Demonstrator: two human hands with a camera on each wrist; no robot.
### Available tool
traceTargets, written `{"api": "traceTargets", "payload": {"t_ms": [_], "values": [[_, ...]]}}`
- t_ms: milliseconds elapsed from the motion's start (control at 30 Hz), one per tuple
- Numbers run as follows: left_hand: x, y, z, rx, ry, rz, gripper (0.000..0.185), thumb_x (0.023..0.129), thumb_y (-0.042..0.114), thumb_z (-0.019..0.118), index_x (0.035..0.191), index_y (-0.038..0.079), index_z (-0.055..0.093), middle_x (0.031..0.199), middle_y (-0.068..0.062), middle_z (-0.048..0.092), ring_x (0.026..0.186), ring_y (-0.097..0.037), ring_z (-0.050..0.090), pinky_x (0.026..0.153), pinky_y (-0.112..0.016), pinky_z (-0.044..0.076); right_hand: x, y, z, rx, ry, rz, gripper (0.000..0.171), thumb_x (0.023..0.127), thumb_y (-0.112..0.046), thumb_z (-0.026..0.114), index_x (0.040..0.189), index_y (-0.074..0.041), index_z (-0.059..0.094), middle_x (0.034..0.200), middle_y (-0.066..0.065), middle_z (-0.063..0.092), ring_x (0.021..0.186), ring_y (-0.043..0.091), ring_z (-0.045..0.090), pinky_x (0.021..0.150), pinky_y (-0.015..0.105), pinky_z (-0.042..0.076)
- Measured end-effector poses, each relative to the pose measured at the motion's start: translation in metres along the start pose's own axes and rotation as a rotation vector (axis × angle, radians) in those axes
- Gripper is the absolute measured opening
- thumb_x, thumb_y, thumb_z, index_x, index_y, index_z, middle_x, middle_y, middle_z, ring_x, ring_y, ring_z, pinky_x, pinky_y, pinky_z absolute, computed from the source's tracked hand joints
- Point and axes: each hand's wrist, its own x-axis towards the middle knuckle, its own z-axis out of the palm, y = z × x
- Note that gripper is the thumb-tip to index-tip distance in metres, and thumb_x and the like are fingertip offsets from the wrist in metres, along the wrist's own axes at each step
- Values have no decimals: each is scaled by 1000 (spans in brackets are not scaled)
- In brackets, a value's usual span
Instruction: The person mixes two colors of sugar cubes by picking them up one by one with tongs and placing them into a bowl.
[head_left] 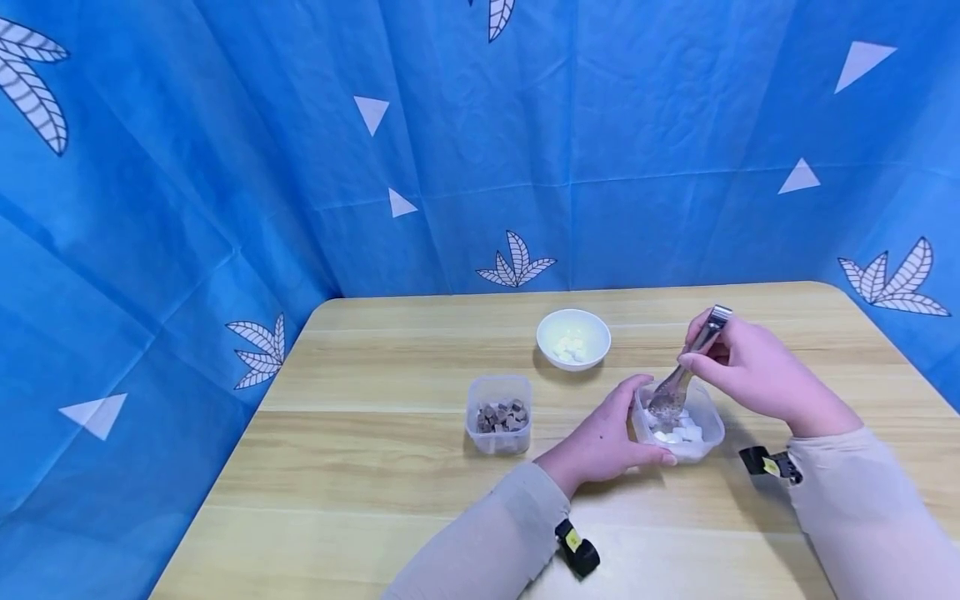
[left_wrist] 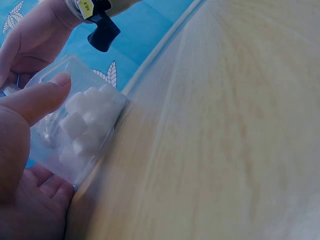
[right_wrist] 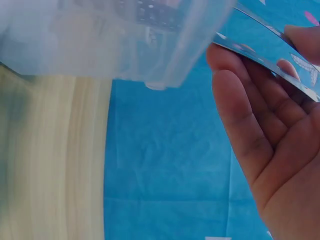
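At five o'clock on the table (head_left: 375, 467), my left hand (head_left: 600, 442) is gripping the tub of white cubes (head_left: 693, 437). My right hand (head_left: 750, 371) is pinching metal tongs (head_left: 686, 367), tips dipping inside

White bowl (head_left: 573, 337), brown-cube tub (head_left: 499, 413), wooden table (head_left: 375, 467).

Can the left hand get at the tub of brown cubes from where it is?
Probably yes: the left hand holds the white-cube tub, and the brown-cube tub sits just to its left with only bare table between. It must let go first.
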Motion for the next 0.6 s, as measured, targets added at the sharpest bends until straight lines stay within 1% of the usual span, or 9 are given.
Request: {"api": "traceTargets", "payload": {"t_ms": [167,300,400,500,600], "values": [[0,-1,0,-3,0,4,99,78,37,89,156,36,28,154,11,39,138,-5,38,115,-33,31,-1,0,-3,-20,-11,-8,16,93,-13,73,103,-10,61,82,-3,66,68,9,58,59,26,50],[0,-2,0,0,-1,2,100,78,37,89,156,34,27,155,11,38,138,-5,38,115,-33,31,0,-2,4,-31,-47,-25,16,93,-16,73,103,-11,61,83,-5,67,72,8,63,62,27,54],[1,-3,0,3,0,1,100,78,37,89,157,34,27,156,11,36,139,-6,37,116,-34,32,2,-3,10,-40,-61,-46,14,94,-15,72,102,-11,62,83,-6,67,71,7,63,62,28,55],[1,-4,1,4,-1,2,100,79,37,88,157,33,27,156,11,36,139,-6,37,115,-35,32,1,-3,11,-27,-49,-57,13,94,-12,71,102,-9,61,83,-5,66,71,7,62,61,28,54],[2,-4,1,3,-1,3,99,79,37,88,157,33,27,155,11,37,139,-6,37,115,-34,32,-1,-4,6,-17,-28,-58,15,94,-10,72,103,-8,60,85,-3,65,70,7,60,60,27,53]]}}
